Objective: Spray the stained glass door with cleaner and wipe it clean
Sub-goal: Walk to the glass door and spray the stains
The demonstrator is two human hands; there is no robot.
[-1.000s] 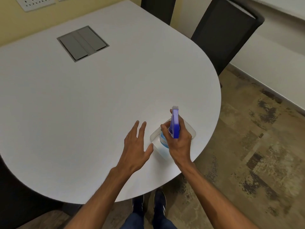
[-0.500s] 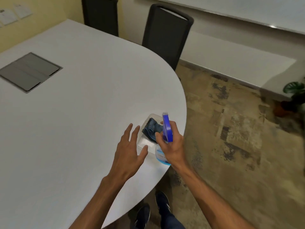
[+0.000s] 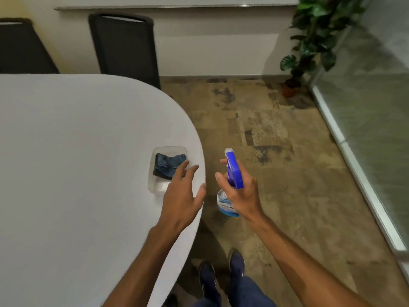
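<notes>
Glass door [image 3: 376, 120] stands at right, well apart from hands. Right hand [image 3: 242, 191] wraps spray bottle [image 3: 232, 173]; left hand [image 3: 183, 196] spread, empty, over cloth [image 3: 168, 166] in tray [image 3: 170, 149]. Advice: pinch cloth first, then aim nozzle squarely at stains.

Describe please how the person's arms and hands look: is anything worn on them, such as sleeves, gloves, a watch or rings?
Both forearms are bare up to the frame edge; no sleeve shows. The left hand and the right hand have no gloves. No watch or bracelet shows on either wrist, and I see no rings on the visible fingers, though slight blur could hide a thin one.
</notes>
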